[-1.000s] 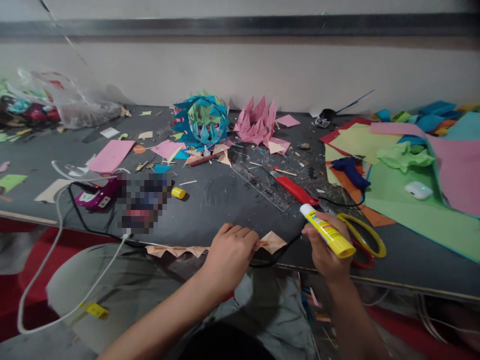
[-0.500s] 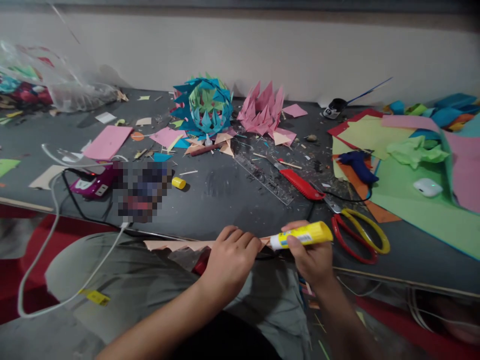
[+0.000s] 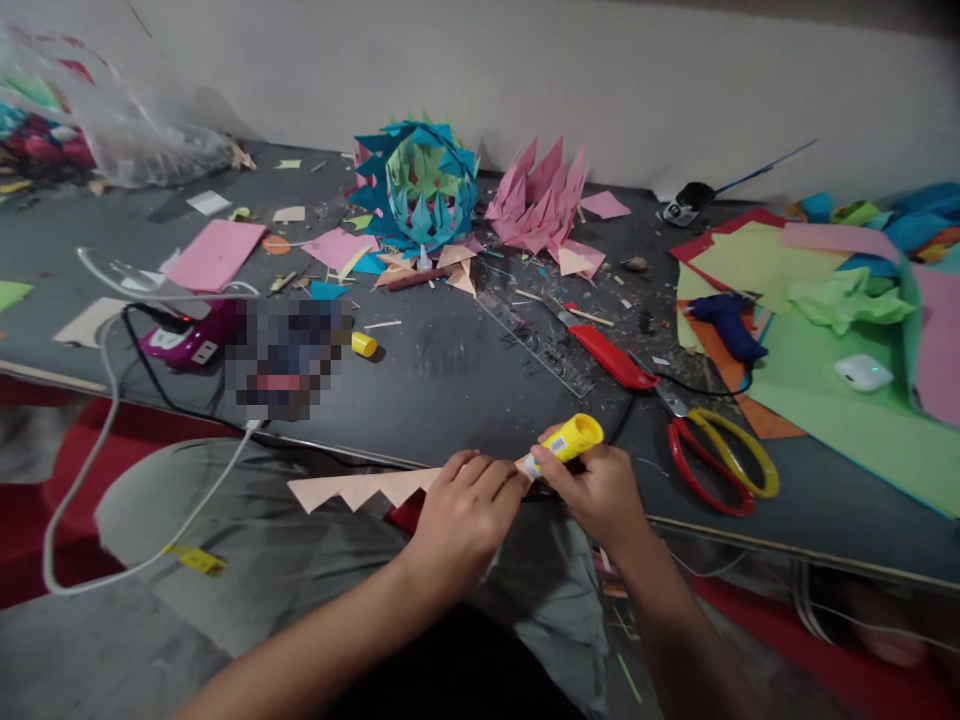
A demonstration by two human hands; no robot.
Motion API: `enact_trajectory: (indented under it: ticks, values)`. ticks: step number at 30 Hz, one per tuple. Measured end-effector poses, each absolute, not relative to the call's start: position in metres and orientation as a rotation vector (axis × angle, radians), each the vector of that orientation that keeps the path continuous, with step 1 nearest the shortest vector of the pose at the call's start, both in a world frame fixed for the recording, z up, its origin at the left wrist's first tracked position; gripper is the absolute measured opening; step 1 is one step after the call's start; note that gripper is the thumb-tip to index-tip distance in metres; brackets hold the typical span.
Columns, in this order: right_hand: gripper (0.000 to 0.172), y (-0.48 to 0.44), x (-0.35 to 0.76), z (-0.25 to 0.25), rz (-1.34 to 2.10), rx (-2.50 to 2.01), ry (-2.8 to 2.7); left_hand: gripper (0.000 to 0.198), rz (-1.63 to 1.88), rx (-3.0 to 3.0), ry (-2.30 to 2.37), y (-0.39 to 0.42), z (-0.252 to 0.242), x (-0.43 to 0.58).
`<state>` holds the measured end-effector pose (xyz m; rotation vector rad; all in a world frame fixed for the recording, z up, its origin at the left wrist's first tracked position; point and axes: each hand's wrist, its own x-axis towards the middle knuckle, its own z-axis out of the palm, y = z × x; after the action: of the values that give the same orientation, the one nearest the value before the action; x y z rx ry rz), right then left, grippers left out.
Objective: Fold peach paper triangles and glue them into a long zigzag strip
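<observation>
My left hand (image 3: pixel 469 515) is closed over a peach paper strip (image 3: pixel 360 487) with a zigzag lower edge, held above my lap at the table's front edge. My right hand (image 3: pixel 592 490) grips a yellow glue stick (image 3: pixel 568 440), its white end down by the strip's right part, close to my left fingers. Whether the glue touches the paper is hidden. The yellow cap (image 3: pixel 364 344) lies on the table. Farther back stand a blue and green spiky paper ring (image 3: pixel 427 190) and a pink spiky paper piece (image 3: pixel 541 200).
Scissors (image 3: pixel 720 455), a red cutter (image 3: pixel 607 355), a clear ruler (image 3: pixel 536 345) and a blue glue gun (image 3: pixel 727 328) lie to the right, near coloured sheets (image 3: pixel 817 370). At left are a purple power strip (image 3: pixel 187 340), a blurred-out object and white cables. Paper scraps are scattered about.
My right hand has moved left and tilted the glue stick more upright, nearer my left hand. The strip's zigzag edge now shows more fully. The view has shifted slightly.
</observation>
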<state>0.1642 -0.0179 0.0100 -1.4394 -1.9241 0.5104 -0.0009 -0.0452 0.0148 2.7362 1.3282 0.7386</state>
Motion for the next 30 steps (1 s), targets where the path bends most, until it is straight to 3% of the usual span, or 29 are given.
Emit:
enact_trajectory:
  ticks: [7,13,17,24,30]
  values:
    - [0.042,-0.014,0.157,0.007,0.149,-1.373,-2.164,0.022,0.736,2.745,1.341,-0.046,0.014,0.000]
    - [0.041,-0.015,0.162,0.004,0.074,-1.438,-2.105,0.016,0.731,2.707,1.327,-0.044,0.015,0.000]
    - [0.039,-0.020,0.167,-0.001,0.176,-1.510,-1.883,0.011,0.682,2.682,1.322,-0.042,0.014,0.002]
    - [0.027,-0.020,0.183,-0.009,0.533,-1.396,-0.943,0.008,0.584,2.587,1.332,-0.037,0.018,0.003]
    - [0.028,-0.017,0.185,-0.013,0.654,-1.337,-0.834,0.006,0.391,2.496,1.473,-0.015,0.031,0.002]
